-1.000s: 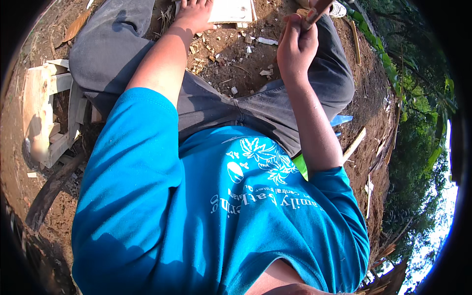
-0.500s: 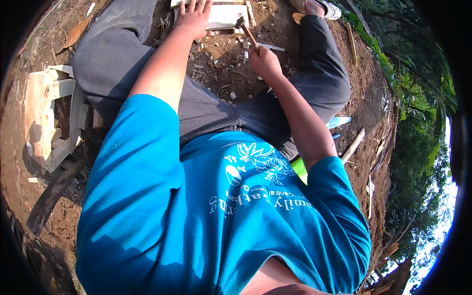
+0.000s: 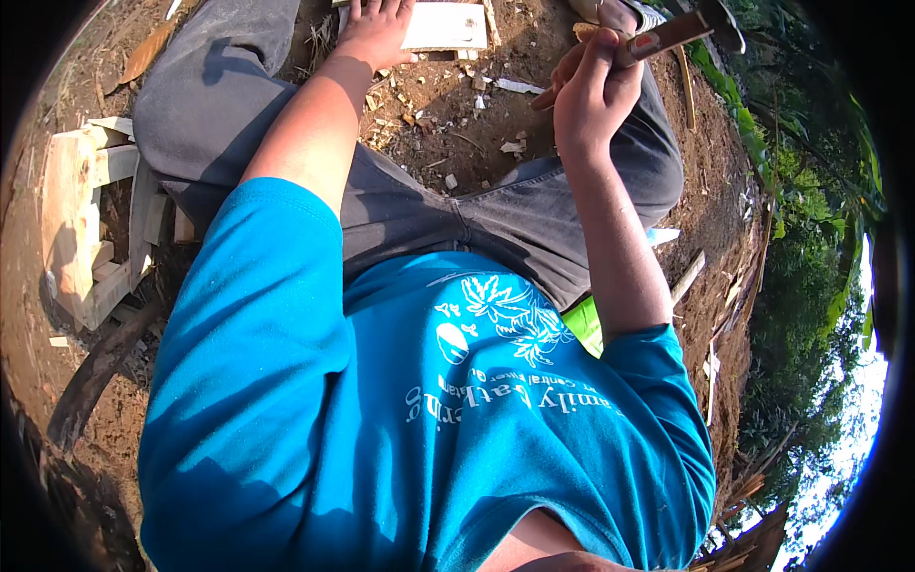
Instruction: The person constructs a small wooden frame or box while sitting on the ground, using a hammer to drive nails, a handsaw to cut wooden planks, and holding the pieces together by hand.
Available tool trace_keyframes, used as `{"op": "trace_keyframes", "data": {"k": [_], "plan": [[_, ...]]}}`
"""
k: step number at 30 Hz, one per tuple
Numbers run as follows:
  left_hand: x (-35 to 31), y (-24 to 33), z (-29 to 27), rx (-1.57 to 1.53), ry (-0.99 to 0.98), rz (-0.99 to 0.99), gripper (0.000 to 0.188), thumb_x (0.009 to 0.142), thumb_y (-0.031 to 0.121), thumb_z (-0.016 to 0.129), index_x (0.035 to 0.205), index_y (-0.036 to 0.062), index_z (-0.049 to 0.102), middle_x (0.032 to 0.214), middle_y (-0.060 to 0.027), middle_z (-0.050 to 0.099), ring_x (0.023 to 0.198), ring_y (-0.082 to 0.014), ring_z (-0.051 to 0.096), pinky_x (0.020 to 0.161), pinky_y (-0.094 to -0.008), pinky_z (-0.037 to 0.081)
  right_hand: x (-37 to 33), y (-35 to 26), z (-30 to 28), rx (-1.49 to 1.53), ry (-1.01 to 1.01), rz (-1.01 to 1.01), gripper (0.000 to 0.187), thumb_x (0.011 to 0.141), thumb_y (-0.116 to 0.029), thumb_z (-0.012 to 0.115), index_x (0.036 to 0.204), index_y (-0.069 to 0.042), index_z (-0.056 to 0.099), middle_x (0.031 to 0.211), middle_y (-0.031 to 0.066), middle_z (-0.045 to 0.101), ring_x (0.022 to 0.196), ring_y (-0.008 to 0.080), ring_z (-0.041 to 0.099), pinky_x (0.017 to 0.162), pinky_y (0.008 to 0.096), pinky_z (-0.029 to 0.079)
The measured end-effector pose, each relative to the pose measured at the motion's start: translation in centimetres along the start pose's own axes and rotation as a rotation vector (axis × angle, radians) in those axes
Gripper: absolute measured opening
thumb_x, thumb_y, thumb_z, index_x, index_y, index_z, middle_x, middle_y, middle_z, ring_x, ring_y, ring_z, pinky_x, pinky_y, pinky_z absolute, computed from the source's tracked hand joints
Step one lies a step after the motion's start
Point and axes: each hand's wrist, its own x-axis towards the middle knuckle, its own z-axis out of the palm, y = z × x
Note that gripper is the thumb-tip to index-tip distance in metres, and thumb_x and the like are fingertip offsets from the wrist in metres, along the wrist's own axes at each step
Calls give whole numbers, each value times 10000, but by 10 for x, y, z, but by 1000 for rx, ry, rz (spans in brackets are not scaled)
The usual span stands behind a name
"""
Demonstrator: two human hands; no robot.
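Note:
My left hand (image 3: 376,34) lies with its fingers spread on the left part of a pale wooden piece (image 3: 453,27) at the top of the view. That piece rests low on the ground between my legs, and its far edge is cut off by the frame. My right hand (image 3: 596,100) is wrapped around the wooden handle of a hammer (image 3: 672,35), raised to the right of the wood. The hammer's dark metal head points up and to the right, apart from the wood. Small wood chips (image 3: 478,100) are scattered on the soil below the piece.
A pale wooden frame (image 3: 71,214) stands at the left beside my leg. A dark curved branch (image 3: 95,381) lies nearer, below it. Wood strips (image 3: 688,272) lie on the soil at the right, with green plants (image 3: 810,238) beyond.
My right hand has lifted the hammer from the wooden piece up and to the right, so it looms larger. My left hand stays on the wood almost unmoved.

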Motion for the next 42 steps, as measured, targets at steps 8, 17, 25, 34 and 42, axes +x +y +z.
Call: {"op": "trace_keyframes", "data": {"k": [8, 17, 25, 34, 42], "plan": [[-10, -7, 21, 18, 36, -15, 1093, 771, 457, 815, 1591, 8, 248, 1680, -207, 156, 1550, -433, 108, 1226, -648, 119, -1, -8, -1, -192, -129, 192, 273, 1060, -262, 562, 963, -11, 605, 672, 22, 562, 574, 109, 526, 559, 291, 425], [-13, -5, 9, 68, -96, -28, 1096, 818, 495, 743, 1625, 35, 162, 1710, -193, 74, 1564, -435, 74, 1228, -652, 74, -3, 13, -10, -213, -87, 140, 315, 1066, -298, 535, 986, -1, 600, 690, 98, 618, 626, 161, 622, 602, 326, 500], [-3, -15, 22, 98, -152, -87, 1131, 809, 552, 756, 1620, 23, 171, 1703, -204, 81, 1562, -432, 58, 1226, -651, 66, 3, 19, 4, -469, -277, 176, 319, 1036, -279, 548, 991, 26, 629, 744, 156, 662, 695, 257, 672, 661, 369, 513], [-2, -11, 2, 15, -97, -67, 1156, 784, 590, 773, 1621, 44, 192, 1699, -188, 132, 1560, -430, 84, 1232, -640, 103, -8, 16, 13, -584, -420, 258, 319, 1020, -281, 609, 1047, 30, 669, 791, 130, 685, 741, 185, 665, 709, 367, 533], [27, 5, -8, 196, -142, 18, 1057, 824, 457, 751, 1622, 39, 197, 1704, -178, 135, 1564, -424, 84, 1229, -653, 82, -13, 100, -25, -884, -598, 439, 502, 977, -437, 557, 1092, 39, 666, 963, 306, 701, 985, 488, 675, 892, 502, 513]]}}
